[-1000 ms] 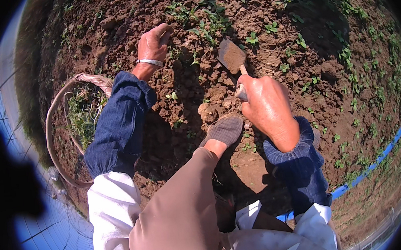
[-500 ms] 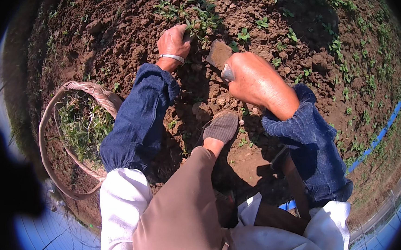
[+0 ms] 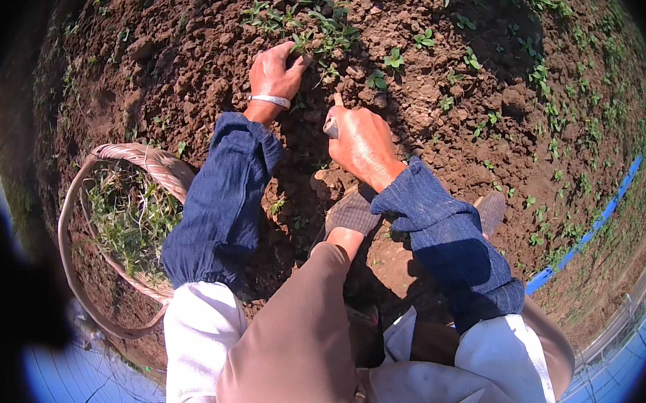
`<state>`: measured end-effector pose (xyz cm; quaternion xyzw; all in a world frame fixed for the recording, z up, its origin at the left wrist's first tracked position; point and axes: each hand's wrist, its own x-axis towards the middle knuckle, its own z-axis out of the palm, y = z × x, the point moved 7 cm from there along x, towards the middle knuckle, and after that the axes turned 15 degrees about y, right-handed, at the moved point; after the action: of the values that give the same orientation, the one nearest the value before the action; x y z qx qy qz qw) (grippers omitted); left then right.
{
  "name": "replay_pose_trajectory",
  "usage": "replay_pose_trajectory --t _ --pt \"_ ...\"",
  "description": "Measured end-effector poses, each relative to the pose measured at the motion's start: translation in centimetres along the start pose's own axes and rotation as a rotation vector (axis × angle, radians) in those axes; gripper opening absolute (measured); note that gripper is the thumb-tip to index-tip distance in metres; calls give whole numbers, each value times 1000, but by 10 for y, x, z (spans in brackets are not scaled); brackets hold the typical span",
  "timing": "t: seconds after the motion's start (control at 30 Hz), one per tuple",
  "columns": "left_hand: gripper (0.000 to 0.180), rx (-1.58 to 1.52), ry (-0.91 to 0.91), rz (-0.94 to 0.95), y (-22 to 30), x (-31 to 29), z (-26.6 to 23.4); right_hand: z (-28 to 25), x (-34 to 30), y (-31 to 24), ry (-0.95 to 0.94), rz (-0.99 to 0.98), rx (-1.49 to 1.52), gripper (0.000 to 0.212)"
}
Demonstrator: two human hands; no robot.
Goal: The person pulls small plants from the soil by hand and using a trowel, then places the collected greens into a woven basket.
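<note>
My left hand (image 3: 275,77), with a pale band at the wrist, is closed low over the soil. Its fingers curl at the edge of a leafy green plant (image 3: 332,32), and some leaves show beside the fingertips. Close by on the right, my right hand (image 3: 361,139) is wrapped round a small digging tool (image 3: 331,128). Only the tool's grey end shows by the thumb; its flat blade is out of sight now. The right index finger points forward along the ground.
Left of my arm stands a woven basket (image 3: 144,160) with a tall handle, holding pulled green plants (image 3: 125,215). Small seedlings (image 3: 394,58) dot the cloddy brown soil. A blue hose or strip (image 3: 587,235) runs along the right. My shoe (image 3: 350,213) is between my arms.
My right hand has moved left and slightly down, closer to the left hand, and the tool's brown blade has gone from view. The left hand has shifted slightly, baring some leaves.
</note>
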<state>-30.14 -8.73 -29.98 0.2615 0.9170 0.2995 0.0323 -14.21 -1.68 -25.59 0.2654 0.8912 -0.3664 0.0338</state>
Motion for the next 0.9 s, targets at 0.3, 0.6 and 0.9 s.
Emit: replay_pose_trajectory --t 0.3,0.6,0.9 --pt "14 -829 -99 -497 -1 -10 -24 -48 -19 -14 57 -34 98 19" --pt "25 -358 105 -221 8 -7 -14 -113 -38 -28 157 7 10 15" --pt "46 70 -86 62 45 -2 15 -116 44 -22 -382 235 -176 19"
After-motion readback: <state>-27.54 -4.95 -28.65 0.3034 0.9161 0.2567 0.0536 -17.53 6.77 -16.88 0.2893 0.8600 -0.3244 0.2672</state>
